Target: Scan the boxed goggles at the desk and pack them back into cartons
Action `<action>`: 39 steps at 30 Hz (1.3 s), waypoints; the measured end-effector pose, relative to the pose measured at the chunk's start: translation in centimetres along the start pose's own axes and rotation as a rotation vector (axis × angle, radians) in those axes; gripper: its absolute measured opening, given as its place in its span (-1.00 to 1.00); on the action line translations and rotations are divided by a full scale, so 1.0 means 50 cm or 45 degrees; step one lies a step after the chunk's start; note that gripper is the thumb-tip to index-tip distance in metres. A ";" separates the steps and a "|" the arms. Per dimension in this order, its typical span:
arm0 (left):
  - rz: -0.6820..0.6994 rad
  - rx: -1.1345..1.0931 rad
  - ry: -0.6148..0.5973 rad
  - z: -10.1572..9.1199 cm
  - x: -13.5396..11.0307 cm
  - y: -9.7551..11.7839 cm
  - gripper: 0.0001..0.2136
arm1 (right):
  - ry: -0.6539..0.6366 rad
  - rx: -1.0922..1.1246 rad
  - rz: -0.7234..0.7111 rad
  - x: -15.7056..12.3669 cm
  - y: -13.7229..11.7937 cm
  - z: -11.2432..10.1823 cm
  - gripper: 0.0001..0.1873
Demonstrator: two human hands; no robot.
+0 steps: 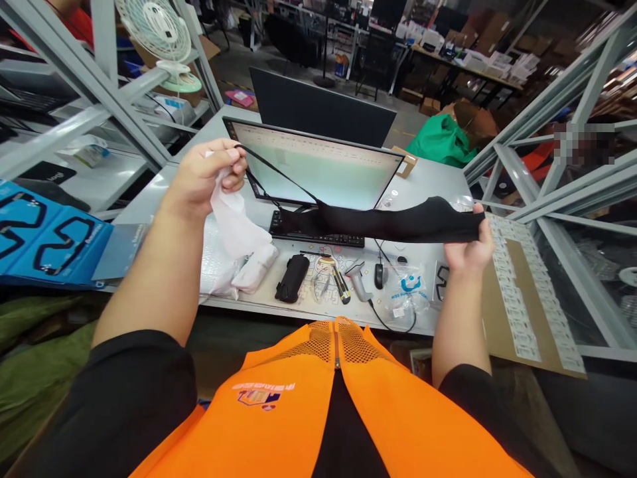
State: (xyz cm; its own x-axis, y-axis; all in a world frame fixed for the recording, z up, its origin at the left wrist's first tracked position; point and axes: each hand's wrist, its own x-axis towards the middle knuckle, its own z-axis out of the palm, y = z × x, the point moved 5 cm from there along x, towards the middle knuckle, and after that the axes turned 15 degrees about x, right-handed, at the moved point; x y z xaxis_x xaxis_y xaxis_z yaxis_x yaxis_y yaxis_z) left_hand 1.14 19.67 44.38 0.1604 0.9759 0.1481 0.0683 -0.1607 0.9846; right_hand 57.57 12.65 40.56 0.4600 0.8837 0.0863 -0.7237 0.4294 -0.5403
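Note:
A long black fabric band (398,222) with thin straps at one end is stretched across in front of the monitor, above the keyboard (343,239). My left hand (209,174) is closed on the straps and also holds a crumpled white sheet (233,222), which hangs down. At the other end, my right hand (470,244) pinches the fabric between thumb and fingers. Below the band on the desk lie a folded black item (292,277), pliers (322,282), a yellow and black utility knife (341,285) and a grey barcode scanner (359,281).
A lit monitor (318,166) stands behind the band. White packages (255,269) lie at left, near blue boxes (54,232). A mouse (379,275) and a clear printed bag (409,289) are at right, by cardboard with label sheets (527,292). Metal frames (537,179) flank the desk.

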 end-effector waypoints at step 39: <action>0.329 0.508 -0.613 0.432 -0.096 0.064 -0.51 | -0.162 -0.228 0.340 -0.103 0.130 0.116 -0.39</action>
State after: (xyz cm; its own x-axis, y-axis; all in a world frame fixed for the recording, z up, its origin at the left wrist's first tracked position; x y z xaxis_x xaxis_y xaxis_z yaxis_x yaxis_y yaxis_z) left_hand 21.86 11.27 44.82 0.6350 0.7389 0.2252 0.3122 -0.5122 0.8001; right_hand 47.49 11.96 41.45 0.1907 0.9815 0.0195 -0.7029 0.1504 -0.6952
